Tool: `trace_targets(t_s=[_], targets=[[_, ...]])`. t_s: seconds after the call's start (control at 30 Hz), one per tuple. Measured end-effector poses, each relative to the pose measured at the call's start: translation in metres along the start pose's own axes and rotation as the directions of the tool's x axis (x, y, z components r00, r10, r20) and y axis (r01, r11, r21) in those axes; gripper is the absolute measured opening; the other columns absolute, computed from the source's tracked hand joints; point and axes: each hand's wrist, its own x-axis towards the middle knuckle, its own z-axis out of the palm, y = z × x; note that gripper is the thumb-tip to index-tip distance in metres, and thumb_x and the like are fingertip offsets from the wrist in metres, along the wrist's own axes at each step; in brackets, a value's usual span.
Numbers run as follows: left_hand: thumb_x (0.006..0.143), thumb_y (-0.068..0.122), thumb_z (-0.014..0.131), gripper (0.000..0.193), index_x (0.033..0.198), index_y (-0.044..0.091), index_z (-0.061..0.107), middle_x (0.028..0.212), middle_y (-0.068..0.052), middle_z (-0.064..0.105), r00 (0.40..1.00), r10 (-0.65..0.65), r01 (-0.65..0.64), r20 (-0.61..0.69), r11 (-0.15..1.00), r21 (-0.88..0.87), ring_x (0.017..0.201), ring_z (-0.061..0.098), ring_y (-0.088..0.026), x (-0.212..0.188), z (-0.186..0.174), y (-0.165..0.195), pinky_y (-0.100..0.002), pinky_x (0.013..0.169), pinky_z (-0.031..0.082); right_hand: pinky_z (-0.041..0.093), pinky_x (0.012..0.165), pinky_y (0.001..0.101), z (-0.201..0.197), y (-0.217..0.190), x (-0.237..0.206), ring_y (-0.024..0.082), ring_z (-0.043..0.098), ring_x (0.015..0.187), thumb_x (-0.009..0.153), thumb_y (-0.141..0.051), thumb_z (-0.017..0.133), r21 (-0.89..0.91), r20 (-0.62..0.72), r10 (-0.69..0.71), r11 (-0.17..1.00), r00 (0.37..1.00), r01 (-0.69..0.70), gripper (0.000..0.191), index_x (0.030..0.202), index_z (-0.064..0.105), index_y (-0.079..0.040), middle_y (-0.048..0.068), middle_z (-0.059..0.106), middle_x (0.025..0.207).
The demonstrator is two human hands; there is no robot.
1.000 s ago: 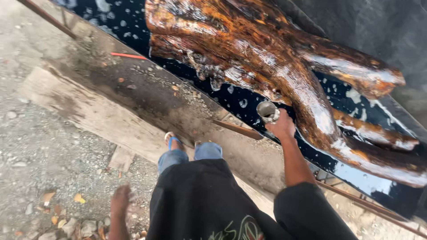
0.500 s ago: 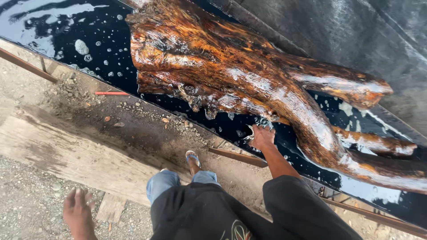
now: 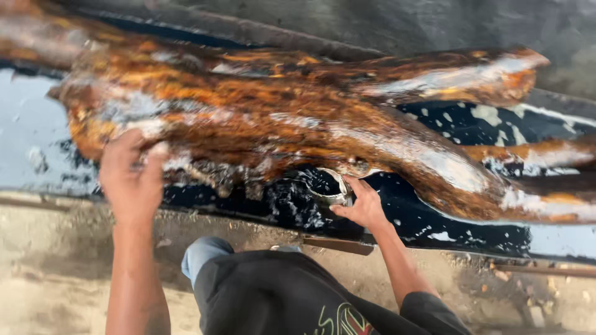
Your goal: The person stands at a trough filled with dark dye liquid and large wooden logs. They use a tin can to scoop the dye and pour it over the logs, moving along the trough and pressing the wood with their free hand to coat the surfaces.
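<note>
**Wet root wood in a dark bath, one hand scooping, one steadying**

Nearest the camera are the person's dark shirt [image 3: 279, 298] and a blue-jeaned knee [image 3: 202, 254], above a gritty concrete ledge [image 3: 62, 248]. The right hand [image 3: 360, 208] reaches forward with its fingers curled around a small metal can [image 3: 329, 189], gripping its rim; the can is tilted in the frothy black liquid [image 3: 292, 208] just under the wood. The left hand [image 3: 131, 180] is raised with fingers loosely together, and its fingertips rest against the lower left edge of the large root-wood piece [image 3: 279, 118].

That piece lies across the liquid, gnarled and branching, glossy wet, streaked orange, amber and dark brown with pale shiny patches. Its arms fork off to the right. Behind it rises a dark plastic sheet [image 3: 434, 25] lining the far side.
</note>
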Motion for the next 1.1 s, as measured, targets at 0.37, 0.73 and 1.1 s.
trace_targets(t_s=[0.37,0.73,1.1], targets=[[0.068,0.058,0.088,0.113,0.157,0.029,0.026,0.164,-0.015,0.024,0.515,-0.18,-0.317,0.838,0.868,0.381,0.152,0.019,-0.034,0.115,0.191,0.117,-0.06,0.122,0.01,0.056,0.095,0.0406,-0.16,-0.005,0.051,0.032,0.07,0.107,0.063,-0.045,0.087,-0.173,-0.132,0.008,0.984,0.991,-0.031,0.084,0.136,0.064,-0.011,0.019,0.072,0.12],[0.057,0.057,0.093,0.123,0.158,0.031,0.028,0.167,-0.006,0.025,0.604,-0.107,-0.37,0.79,0.84,0.396,0.156,0.015,-0.029,0.097,0.209,0.086,-0.064,0.123,0.001,0.049,0.104,0.0457,-0.195,-0.052,0.146,0.035,0.063,0.123,0.064,-0.055,0.082,-0.38,0.093,-0.06,0.921,0.994,0.091,0.084,0.138,0.064,-0.019,0.014,0.067,0.134],[0.055,0.056,0.094,0.134,0.161,0.019,0.021,0.165,-0.01,0.026,0.619,-0.172,-0.305,0.766,0.846,0.437,0.156,0.015,-0.029,0.101,0.204,0.095,-0.062,0.124,-0.002,0.046,0.104,0.0499,-0.197,-0.058,0.236,0.039,0.06,0.125,0.066,-0.057,0.078,-0.375,0.187,-0.138,0.905,0.973,0.201,0.088,0.143,0.06,-0.02,0.015,0.064,0.138]])
